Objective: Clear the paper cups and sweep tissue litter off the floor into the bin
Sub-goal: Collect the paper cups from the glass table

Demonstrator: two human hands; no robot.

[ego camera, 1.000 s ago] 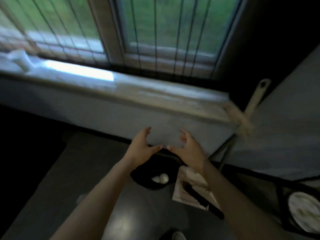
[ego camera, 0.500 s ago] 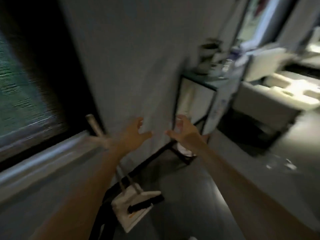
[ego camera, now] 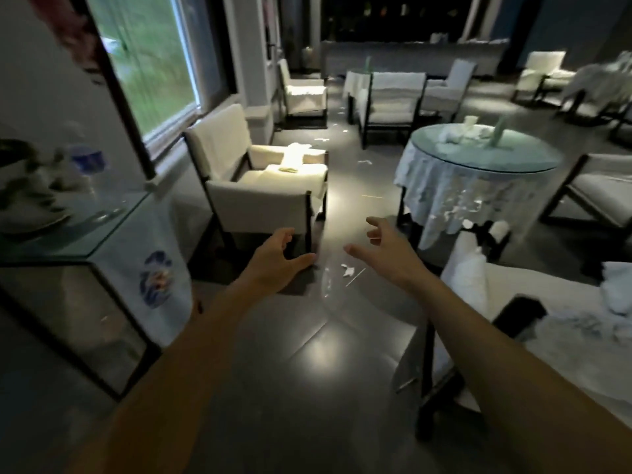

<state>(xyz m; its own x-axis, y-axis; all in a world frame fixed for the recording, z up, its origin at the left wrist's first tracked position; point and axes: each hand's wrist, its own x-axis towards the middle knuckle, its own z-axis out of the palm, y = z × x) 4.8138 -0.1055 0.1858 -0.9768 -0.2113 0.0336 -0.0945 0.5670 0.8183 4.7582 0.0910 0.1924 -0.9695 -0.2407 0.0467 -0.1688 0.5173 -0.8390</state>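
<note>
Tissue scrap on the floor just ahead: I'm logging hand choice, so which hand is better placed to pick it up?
Right hand, probably: the tissue scrap lies just below it, while the left hand hangs further off. Both are empty and open.

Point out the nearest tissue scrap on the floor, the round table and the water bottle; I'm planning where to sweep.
tissue scrap [ego camera: 348,270], head view, middle of the white scrap.
round table [ego camera: 533,162], head view, bare glass near the rim.
water bottle [ego camera: 89,162], head view, blue label.

White tissue scraps [ego camera: 348,270] lie crumpled on the dark floor; more tissue bits [ego camera: 364,162] lie scattered farther off.
</note>
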